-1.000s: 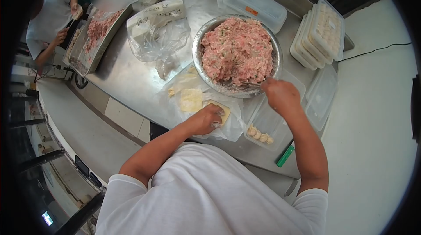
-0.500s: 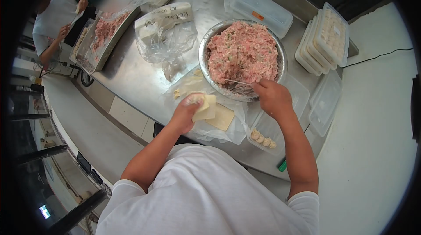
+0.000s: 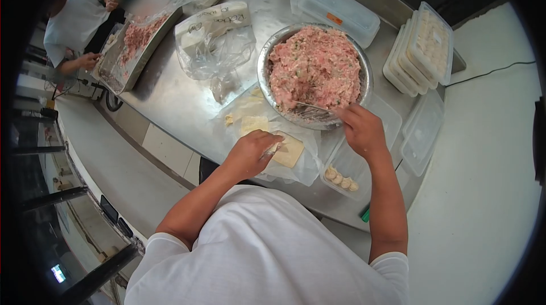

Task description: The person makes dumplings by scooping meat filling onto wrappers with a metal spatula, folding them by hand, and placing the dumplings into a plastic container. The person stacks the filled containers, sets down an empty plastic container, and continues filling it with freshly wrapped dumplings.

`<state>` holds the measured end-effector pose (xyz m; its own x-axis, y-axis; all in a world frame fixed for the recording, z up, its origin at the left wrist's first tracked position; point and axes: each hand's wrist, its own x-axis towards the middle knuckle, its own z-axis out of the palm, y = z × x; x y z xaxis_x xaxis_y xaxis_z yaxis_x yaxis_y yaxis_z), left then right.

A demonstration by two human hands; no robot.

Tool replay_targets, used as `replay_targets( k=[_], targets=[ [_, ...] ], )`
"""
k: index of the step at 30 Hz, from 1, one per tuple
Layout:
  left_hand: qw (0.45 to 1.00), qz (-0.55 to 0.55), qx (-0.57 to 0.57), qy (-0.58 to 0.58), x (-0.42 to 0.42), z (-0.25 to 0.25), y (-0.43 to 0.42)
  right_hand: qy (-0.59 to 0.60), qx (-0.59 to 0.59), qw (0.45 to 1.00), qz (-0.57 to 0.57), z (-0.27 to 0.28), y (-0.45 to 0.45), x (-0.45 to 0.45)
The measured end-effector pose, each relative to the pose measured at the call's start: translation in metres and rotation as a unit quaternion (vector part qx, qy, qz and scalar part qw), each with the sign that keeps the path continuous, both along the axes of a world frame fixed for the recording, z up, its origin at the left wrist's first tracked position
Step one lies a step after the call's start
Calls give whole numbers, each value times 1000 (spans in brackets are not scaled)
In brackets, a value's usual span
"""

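My left hand (image 3: 254,152) rests palm down at the left edge of a stack of square yellow wrappers (image 3: 290,152); its fingers reach over them, the thumb lower and apart. Just beyond it a separate wrapper (image 3: 254,124) lies on the plastic sheet. My right hand (image 3: 364,132) is closed around a thin spatula (image 3: 314,106), whose blade sits low at the near side of a metal bowl (image 3: 264,76). Pink minced filling (image 3: 314,66) is heaped in this bowl, with a scooped hollow near me. Several formed dumplings (image 3: 340,180) sit in the near end of a clear tray (image 3: 388,116).
Filled lidded boxes (image 3: 418,49) are stacked at right, near a loose lid (image 3: 424,134). A clear container (image 3: 338,13) stands behind the bowl. Left are a bagged packet (image 3: 216,34) and a metal pan (image 3: 139,69) of filling, where another person (image 3: 79,20) works.
My left hand has let go of the wrapper, now on the sheet, and moved down to the stack. My right hand has shifted slightly right with the spatula. The other person's hands have moved apart.
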<state>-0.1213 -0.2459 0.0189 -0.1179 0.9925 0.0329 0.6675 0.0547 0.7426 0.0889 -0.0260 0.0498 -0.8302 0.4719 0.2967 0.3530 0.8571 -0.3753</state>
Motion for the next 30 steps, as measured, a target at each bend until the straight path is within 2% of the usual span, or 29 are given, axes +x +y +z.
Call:
replay_targets(
  k=[2,3,8,10,12,16,18,22,23,24,25,26,27,28,29,30],
  targets=[
    [995,11,77,-65,4,6,-1,-34,24,999,6,-7,2,-16],
    [995,8,75,-64,5,7,0,-70,47,996,18,-12,1,-19],
    [998,-3,1,-65,-2,16,-8,-82,39,994,56,-20,9,-16],
    [996,13,12,-83,-5,20,-16,-86,23,994,65,-19,3,1],
    [968,90,3,-233,-8,28,-20,-140,11,986,88,-15,4,12],
    [980,82,-14,-182,-8,38,-20,-91,-28,994,59,-7,4,20],
    [984,71,-3,-164,-6,40,-15,-73,-14,997,11,-2,4,14],
    [992,52,-12,-112,-2,41,-8,-60,23,998,-10,-18,9,-7],
    [992,48,-15,-112,-1,42,-10,-93,19,995,3,-21,9,-8],
    [983,50,-18,-176,-2,43,-14,-126,16,992,20,-22,10,-9],
    [970,56,-16,-237,-7,44,-17,-123,20,992,23,-20,13,-8],
    [970,61,-13,-235,-13,32,-23,-112,25,993,36,-17,17,-3],
    [901,76,-28,-425,-21,8,-30,-101,30,993,48,-15,20,4],
    [795,87,-43,-599,-24,2,-30,-101,31,993,50,-12,24,11],
    [795,86,-42,-600,-25,-4,-31,-85,20,995,56,-8,28,18],
    [723,91,-20,-684,-24,-5,-28,-70,10,996,62,-2,29,26]
  ],
)
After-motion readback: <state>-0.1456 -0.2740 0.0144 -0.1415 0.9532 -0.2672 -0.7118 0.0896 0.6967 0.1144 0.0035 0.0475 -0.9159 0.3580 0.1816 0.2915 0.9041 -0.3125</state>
